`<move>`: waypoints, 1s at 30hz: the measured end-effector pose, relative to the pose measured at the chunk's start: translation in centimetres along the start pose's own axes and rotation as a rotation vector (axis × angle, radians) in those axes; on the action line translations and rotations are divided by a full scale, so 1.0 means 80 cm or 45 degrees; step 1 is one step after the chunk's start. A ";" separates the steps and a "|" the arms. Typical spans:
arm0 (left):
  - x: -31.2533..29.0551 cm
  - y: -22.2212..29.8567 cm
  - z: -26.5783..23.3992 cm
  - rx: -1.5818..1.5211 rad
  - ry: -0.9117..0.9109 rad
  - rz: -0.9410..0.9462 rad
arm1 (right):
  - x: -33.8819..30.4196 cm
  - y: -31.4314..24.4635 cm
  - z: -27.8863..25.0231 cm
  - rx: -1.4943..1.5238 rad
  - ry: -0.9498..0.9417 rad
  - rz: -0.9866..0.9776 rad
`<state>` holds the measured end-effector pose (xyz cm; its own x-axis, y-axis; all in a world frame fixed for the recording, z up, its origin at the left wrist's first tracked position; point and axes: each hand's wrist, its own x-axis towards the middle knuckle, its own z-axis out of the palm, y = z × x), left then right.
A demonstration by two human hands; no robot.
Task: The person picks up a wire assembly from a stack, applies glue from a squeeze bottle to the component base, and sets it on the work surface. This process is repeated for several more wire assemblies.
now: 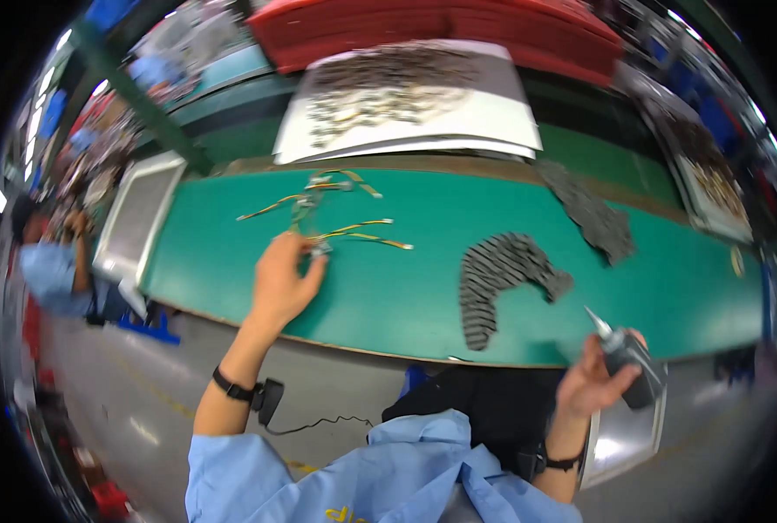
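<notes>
My left hand (284, 277) is over the left part of the green table. Its thumb and fingers close on a small metallic part with yellow and dark wires (354, 234) that end in white plugs. Just beyond, more wired parts (306, 199) lie on the table, slightly blurred. My right hand (591, 383), at the table's front edge, is wrapped round a dark squeeze bottle (634, 370) with a pale pointed nozzle, tilted up and to the left. A striped grey and black knitted sleeve (490, 283) lies between my hands.
A dark grey cloth piece (589, 213) lies at the back right of the green table (406, 296). Behind it, a white board (406, 135) bears many small wired parts, near a red bin (441, 26). A person (57, 261) sits at far left.
</notes>
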<state>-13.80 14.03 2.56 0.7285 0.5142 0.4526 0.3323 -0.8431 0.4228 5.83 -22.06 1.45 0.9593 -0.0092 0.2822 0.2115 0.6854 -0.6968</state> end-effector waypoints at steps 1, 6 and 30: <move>-0.006 0.001 -0.001 0.061 0.058 0.012 | -0.008 0.002 0.038 0.106 0.228 0.066; -0.022 0.012 -0.003 -0.039 0.200 -0.207 | -0.028 -0.001 0.113 0.547 0.056 0.361; -0.021 0.110 0.011 -2.451 0.043 -0.905 | -0.062 -0.031 0.115 0.832 0.099 0.654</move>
<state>-11.56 5.62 4.82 0.7669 0.6288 -0.1283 -0.4492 0.6688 0.5924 -1.14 -17.02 7.87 0.9220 0.3861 -0.0297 -0.3841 0.9022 -0.1963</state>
